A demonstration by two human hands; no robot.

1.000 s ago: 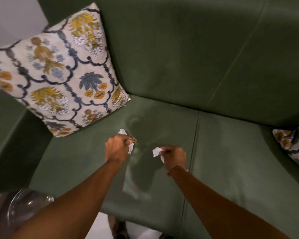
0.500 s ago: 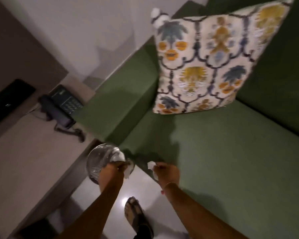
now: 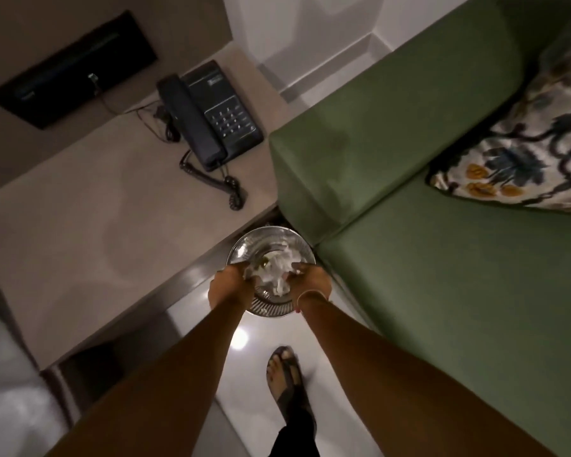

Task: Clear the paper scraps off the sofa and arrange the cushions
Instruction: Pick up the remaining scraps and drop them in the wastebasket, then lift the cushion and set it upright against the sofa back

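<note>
Both my hands hang over a round shiny metal bin on the floor by the green sofa's armrest. My left hand is at the bin's left rim, fingers pointing down, and no paper shows in it. At the right rim, my right hand has its fingers spread. White paper scraps lie and drop inside the bin between the hands, one blurred as it falls. A floral patterned cushion leans on the sofa seat at the right edge.
A beige side table to the left carries a black telephone with a coiled cord. A dark panel is set in the wall behind. My sandalled foot stands on the glossy white floor in front of the bin.
I have turned left from the sofa seat to the bin. Both hands, which held white scraps, have moved over the bin, and the scraps now sit or fall inside it.
</note>
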